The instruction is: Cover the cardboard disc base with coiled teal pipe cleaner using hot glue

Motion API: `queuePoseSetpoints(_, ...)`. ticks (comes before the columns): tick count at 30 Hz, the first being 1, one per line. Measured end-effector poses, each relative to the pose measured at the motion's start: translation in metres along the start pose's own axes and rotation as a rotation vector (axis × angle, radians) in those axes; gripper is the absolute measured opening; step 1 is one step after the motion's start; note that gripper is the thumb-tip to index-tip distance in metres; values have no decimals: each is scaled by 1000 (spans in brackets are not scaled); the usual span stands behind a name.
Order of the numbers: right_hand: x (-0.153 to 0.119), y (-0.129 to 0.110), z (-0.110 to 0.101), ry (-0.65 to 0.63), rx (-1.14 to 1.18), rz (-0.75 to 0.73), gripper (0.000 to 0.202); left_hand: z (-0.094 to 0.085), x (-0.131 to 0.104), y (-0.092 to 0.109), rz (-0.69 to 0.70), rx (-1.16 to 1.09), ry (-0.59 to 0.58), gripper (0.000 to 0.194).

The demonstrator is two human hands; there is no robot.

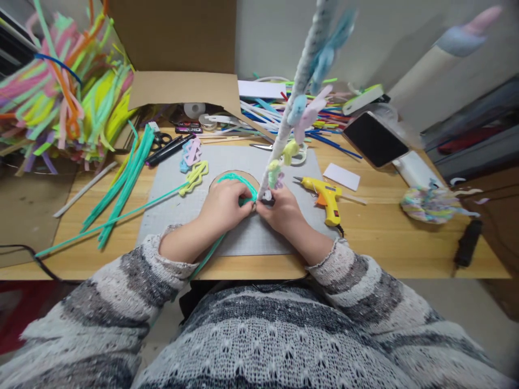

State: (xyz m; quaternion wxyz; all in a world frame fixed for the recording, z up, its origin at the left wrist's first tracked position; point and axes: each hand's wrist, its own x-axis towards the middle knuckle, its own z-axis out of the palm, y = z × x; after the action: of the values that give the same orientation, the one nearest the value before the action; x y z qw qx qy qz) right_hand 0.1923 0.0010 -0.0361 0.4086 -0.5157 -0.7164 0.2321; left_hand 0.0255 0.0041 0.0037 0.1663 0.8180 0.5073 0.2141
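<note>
Over the grey mat (166, 216), my left hand (227, 202) pinches a teal pipe cleaner (247, 186) that curves around on a round brown base (217, 176). My right hand (281, 208) is closed at the foot of a tall white wrapped stem (284, 127), close beside the left fingertips. Blue, pink, yellow and green fuzzy shapes (310, 116) are attached along the stem, which leans up and to the right. A teal strand hangs below my left wrist toward the table's front edge. Part of the base is hidden under my hands.
A yellow glue gun (326, 197) and a white card (341, 176) lie to the right, a phone (375, 139) behind them. At left are teal pipe cleaners (127, 183), black markers (168, 151) and a large colourful bundle (65, 92). Scissors (298, 154) lie behind the stem.
</note>
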Motion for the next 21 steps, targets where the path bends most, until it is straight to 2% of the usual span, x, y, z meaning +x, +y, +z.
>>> queuePoseSetpoints(3,0,0,-6,-43,69,17,12,0,0,0,-4,-4,6,5)
queuePoseSetpoints(7,-3,5,-10,-94,202,35,27,-1,0,0,2,-19,0,7)
queuePoseSetpoints(12,-9,12,-5,-85,453,223,47,0,-4,1,-46,63,43,9)
queuePoseSetpoints(14,-10,12,-4,-83,507,254,47,-1,-5,-1,-94,112,75,23)
queuePoseSetpoints(18,-9,9,-5,-58,542,332,42,-4,-2,-9,-163,116,43,72)
queuePoseSetpoints(21,-10,5,-8,-62,619,409,44,-5,2,-14,-166,76,-36,78)
